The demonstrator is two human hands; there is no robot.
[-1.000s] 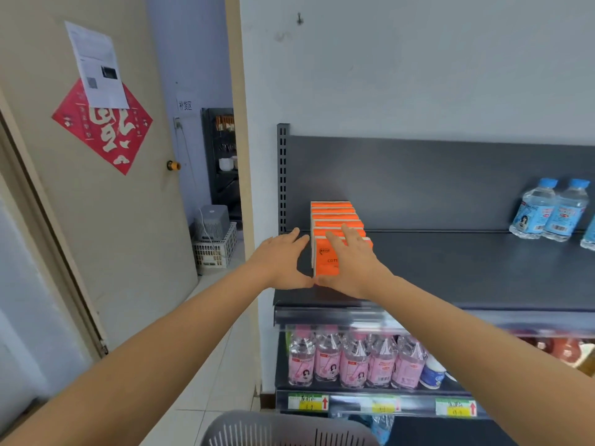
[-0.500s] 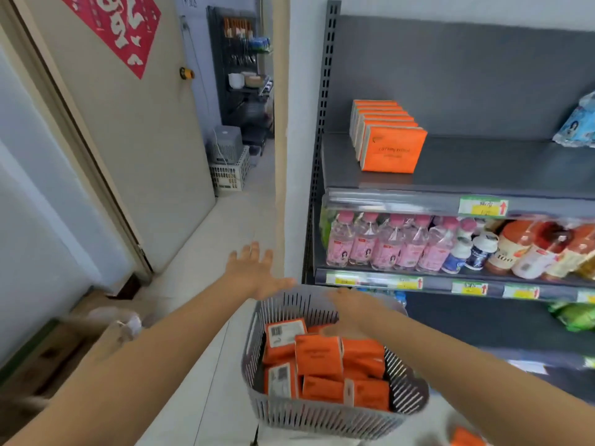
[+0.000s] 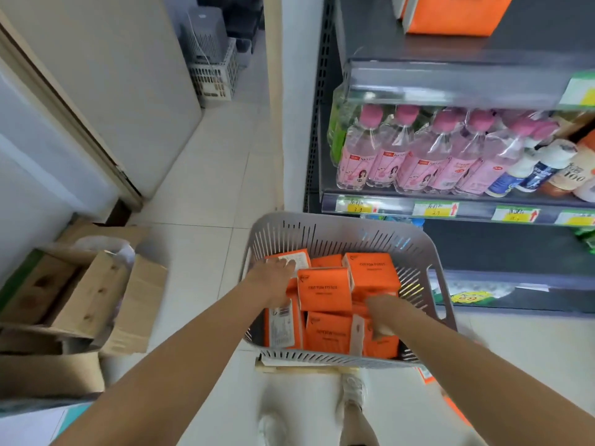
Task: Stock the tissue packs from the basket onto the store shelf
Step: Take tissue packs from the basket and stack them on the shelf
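About seven orange tissue packs (image 3: 323, 292) show in the grey basket (image 3: 335, 235) on the floor; more stand on the top shelf (image 3: 418, 49), far right. Five pink-capped bottles (image 3: 415, 162) line the shelf below. Left hand (image 3: 273, 278) lies flat, fingers spread on the far-left pack; right hand (image 3: 381, 315) curls around a near-right pack

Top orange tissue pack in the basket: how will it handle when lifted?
The tissue pack is probably light for its size and slightly squashy: a tissue label, soft wrap. The glossy film may slip in the fingers. Its flat, boxy faces make rolling unlikely, and it should stand upright like the shelved packs.
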